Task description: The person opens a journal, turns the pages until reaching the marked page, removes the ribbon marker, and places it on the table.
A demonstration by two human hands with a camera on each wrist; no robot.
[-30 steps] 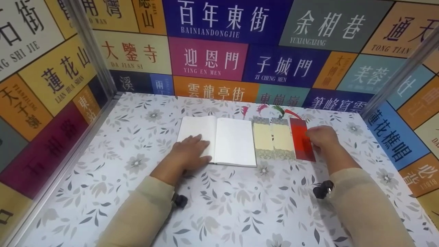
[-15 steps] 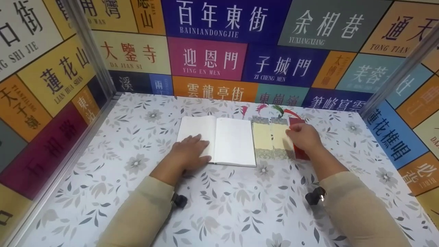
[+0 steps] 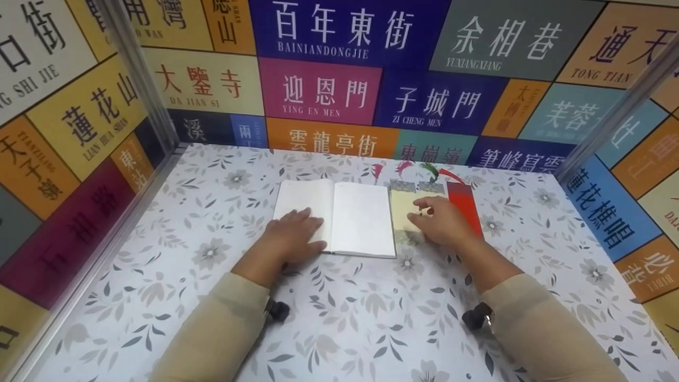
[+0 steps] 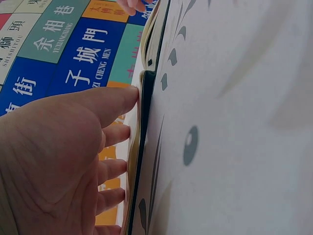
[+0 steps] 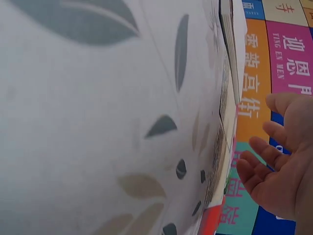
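An open notebook (image 3: 364,220) with blank-looking white pages lies on the table. Spread over its left page, my left hand (image 3: 292,239) presses the paper with extended fingers; the left wrist view shows this hand (image 4: 58,156) with its fingertips along the notebook (image 4: 144,112). To the notebook's right lie two cream bookmarks with patterned ends, one nearer (image 3: 402,212) and one farther right (image 3: 432,188), then a red bookmark (image 3: 461,201). My right hand (image 3: 445,220) hovers over the cream pair, partly hiding them. In the right wrist view that hand (image 5: 288,156) has loosely bent fingers, apart from the bookmarks (image 5: 222,161), holding nothing.
Pink, green and red tassels (image 3: 429,171) stretch from the bookmarks' tops toward the back edge. A floral cloth (image 3: 350,329) covers the table. Panels (image 3: 323,90) with printed place names stand behind and at both sides, with metal posts (image 3: 154,90) at the corners.
My right hand has moved left from the red bookmark's right edge, across it, to above the cream bookmarks. Its fingers have loosened. My left hand stays on the page.
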